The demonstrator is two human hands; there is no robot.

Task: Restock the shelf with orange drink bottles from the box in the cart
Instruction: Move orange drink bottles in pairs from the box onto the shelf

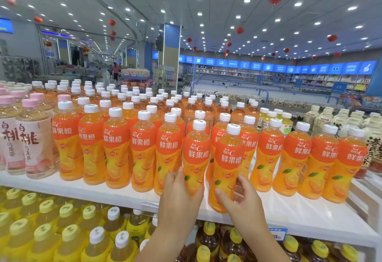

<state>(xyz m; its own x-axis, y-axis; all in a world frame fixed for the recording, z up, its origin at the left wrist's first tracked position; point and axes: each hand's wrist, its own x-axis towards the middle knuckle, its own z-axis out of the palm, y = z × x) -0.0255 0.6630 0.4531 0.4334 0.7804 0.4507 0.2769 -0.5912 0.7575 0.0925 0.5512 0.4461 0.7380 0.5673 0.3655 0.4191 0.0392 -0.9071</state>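
The left hand (179, 197) extended upward from below, fingers and thumb curled round the lower body of one orange drink bottle (196, 154). The right hand (242, 199) gripped a second orange bottle (227, 164) likewise. Both were upright at the front edge of the white shelf (299, 216), with labels reading "每日C 鲜果橙".

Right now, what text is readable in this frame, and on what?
"每日C 鲜果橙": label of each orange drink bottle.
"100%": lower on those labels.
"白桃 乌龙茶": pink-capped bottles.
Too blurred or small: blue wall signs, shelf price tag, lettering on cream bottles.
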